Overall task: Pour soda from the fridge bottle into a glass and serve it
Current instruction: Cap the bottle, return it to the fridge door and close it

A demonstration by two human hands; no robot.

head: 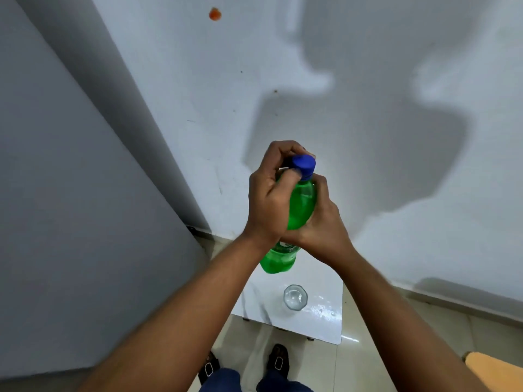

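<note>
I hold a green soda bottle (302,202) upright in front of me, above a small white table (325,326). Its blue cap (304,164) is on the neck. My left hand (268,193) wraps its fingers around the cap and the bottle's neck. My right hand (322,224) grips the bottle's body from the right. A clear empty glass (295,297) stands upright on the table, below the bottle's base.
The grey fridge side (70,193) fills the left. A white wall (368,94) stands close behind the table. My sandalled feet (278,360) stand on the tiled floor at the table's near edge. An orange object (492,369) shows at the lower right.
</note>
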